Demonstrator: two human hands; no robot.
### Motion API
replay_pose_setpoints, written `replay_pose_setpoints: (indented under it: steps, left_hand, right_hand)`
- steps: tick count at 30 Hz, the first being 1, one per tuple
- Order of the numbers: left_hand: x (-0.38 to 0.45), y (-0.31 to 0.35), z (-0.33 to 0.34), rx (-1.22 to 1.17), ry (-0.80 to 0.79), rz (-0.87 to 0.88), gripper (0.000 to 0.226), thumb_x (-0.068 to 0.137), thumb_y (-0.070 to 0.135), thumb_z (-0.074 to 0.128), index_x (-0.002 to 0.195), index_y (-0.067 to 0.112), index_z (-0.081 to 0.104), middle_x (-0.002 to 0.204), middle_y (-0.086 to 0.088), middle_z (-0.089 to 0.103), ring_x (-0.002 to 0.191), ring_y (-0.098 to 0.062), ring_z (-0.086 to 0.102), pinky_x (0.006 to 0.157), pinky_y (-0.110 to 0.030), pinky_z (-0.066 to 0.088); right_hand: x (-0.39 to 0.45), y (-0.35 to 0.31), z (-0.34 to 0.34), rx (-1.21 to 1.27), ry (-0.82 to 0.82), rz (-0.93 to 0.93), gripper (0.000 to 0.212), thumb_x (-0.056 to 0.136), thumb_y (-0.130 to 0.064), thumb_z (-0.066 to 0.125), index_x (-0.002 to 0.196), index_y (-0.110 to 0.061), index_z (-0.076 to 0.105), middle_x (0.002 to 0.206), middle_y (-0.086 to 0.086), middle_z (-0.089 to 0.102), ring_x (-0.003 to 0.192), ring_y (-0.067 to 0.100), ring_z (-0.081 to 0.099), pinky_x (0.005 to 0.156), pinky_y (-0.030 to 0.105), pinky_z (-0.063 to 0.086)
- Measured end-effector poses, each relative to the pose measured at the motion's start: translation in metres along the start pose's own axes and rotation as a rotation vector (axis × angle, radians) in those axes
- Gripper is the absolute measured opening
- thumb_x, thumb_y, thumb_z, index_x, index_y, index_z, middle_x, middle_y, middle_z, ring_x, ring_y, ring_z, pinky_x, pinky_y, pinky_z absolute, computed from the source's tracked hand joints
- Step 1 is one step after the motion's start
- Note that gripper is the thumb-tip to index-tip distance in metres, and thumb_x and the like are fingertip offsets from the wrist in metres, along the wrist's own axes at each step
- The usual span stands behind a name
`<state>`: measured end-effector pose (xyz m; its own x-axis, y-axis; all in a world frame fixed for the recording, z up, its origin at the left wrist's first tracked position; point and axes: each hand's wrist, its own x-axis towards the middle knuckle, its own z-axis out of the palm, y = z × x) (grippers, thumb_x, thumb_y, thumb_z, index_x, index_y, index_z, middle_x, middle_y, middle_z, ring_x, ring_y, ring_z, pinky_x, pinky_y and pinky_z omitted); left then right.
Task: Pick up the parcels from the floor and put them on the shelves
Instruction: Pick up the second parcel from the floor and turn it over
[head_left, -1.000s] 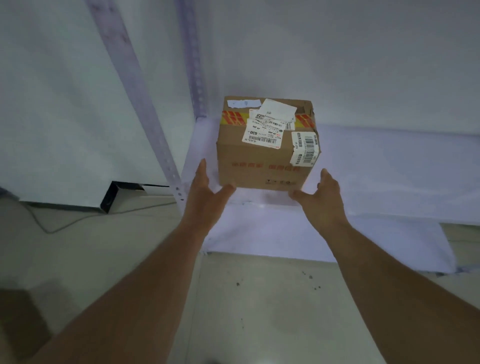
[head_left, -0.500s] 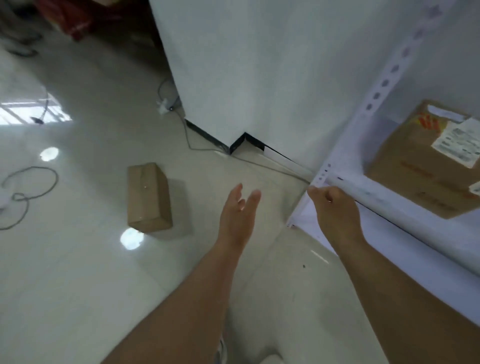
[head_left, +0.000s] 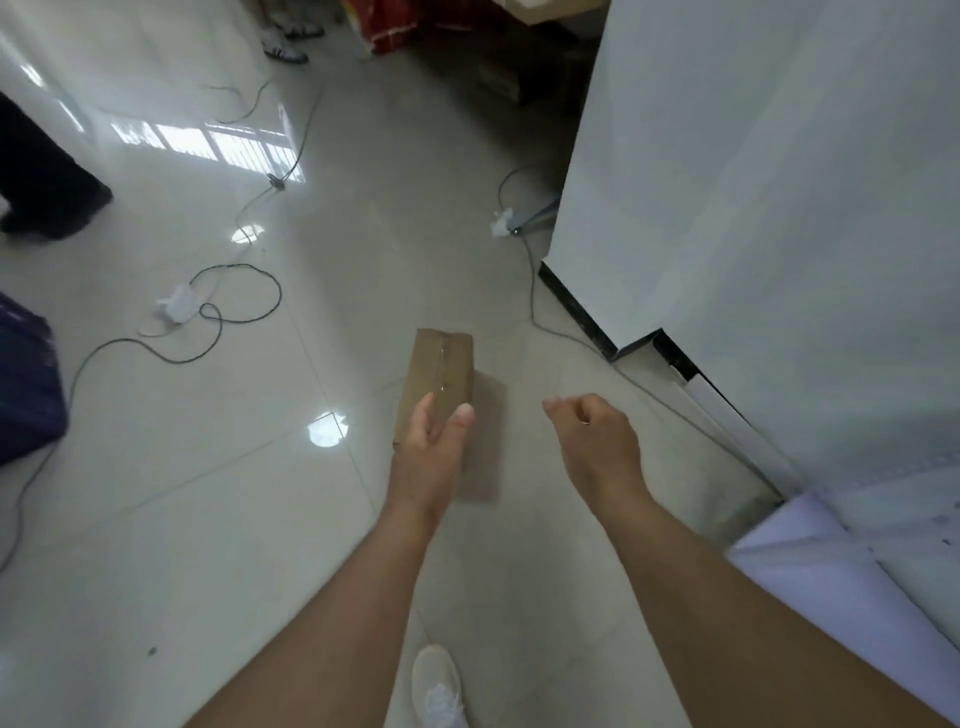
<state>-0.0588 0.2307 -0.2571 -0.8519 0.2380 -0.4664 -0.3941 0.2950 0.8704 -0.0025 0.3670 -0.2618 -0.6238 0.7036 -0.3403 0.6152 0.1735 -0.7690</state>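
A narrow brown cardboard parcel (head_left: 444, 371) lies on the pale tiled floor, its taped seam facing up. My left hand (head_left: 431, 457) hovers in front of its near end with fingers straight and apart, covering part of the box, holding nothing. My right hand (head_left: 597, 441) hangs to the right of the parcel, fingers loosely curled and empty. A corner of the white shelf (head_left: 852, 566) shows at the lower right. The labelled box set on the shelf earlier is out of view.
Black cables (head_left: 228, 312) loop across the floor at the left, with a white plug (head_left: 179, 306). A white wall panel (head_left: 753, 208) rises on the right. A dark blue crate (head_left: 26, 384) sits at the left edge; another person's legs (head_left: 47, 176) stand upper left. My white shoe (head_left: 439, 686) is below.
My view has swung left, away from the shelf and the labelled box that I let go. Both hands left the shelf edge and now reach over the floor parcel, which looks closer.
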Motion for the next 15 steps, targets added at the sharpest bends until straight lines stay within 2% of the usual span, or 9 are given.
replay_pose_setpoints:
  steps: [3,5,7,10,15]
  left_hand:
    - [0.04,0.005,-0.022,-0.002,0.023,-0.018,0.061,0.095,0.033,0.053,0.151,0.019,0.032,0.153,0.001,0.041,0.137,-0.011,0.042,0.093,-0.017,0.029]
    - [0.062,0.005,-0.032,-0.016,0.03,-0.024,0.06,0.096,0.033,0.052,0.151,0.019,0.032,0.149,0.004,0.043,0.13,-0.006,0.044,0.09,-0.014,0.029]
    - [0.082,0.003,-0.039,-0.024,0.045,-0.04,0.06,0.096,0.033,0.052,0.151,0.019,0.032,0.144,0.007,0.045,0.124,-0.005,0.045,0.088,-0.012,0.031]
    - [0.113,-0.004,-0.047,-0.021,0.066,-0.077,0.065,0.095,0.036,0.053,0.153,0.019,0.029,0.157,-0.001,0.035,0.139,-0.013,0.04,0.096,-0.019,0.03]
    - [0.166,-0.015,-0.045,-0.021,0.083,-0.121,0.066,0.095,0.038,0.052,0.153,0.022,0.027,0.159,-0.003,0.032,0.142,-0.013,0.037,0.094,-0.019,0.028]
  right_hand:
    - [0.026,-0.024,0.036,0.028,-0.018,0.011,0.03,0.087,-0.043,0.053,0.065,-0.022,0.049,0.073,-0.005,0.055,0.076,0.019,0.052,0.071,0.032,0.04]
    - [0.039,-0.032,0.055,0.025,-0.029,0.011,0.032,0.088,-0.042,0.053,0.062,-0.024,0.046,0.065,-0.008,0.05,0.071,0.017,0.049,0.069,0.03,0.038]
    - [0.051,-0.037,0.071,0.018,-0.039,0.018,0.032,0.087,-0.043,0.053,0.062,-0.025,0.045,0.064,-0.009,0.049,0.071,0.016,0.048,0.069,0.03,0.038]
    - [0.075,-0.041,0.093,0.0,-0.069,0.039,0.032,0.088,-0.044,0.053,0.062,-0.026,0.045,0.066,-0.01,0.048,0.072,0.016,0.048,0.07,0.031,0.038]
    - [0.124,-0.039,0.126,-0.03,-0.114,0.047,0.033,0.088,-0.043,0.053,0.062,-0.025,0.045,0.064,-0.01,0.048,0.074,0.018,0.049,0.07,0.029,0.036]
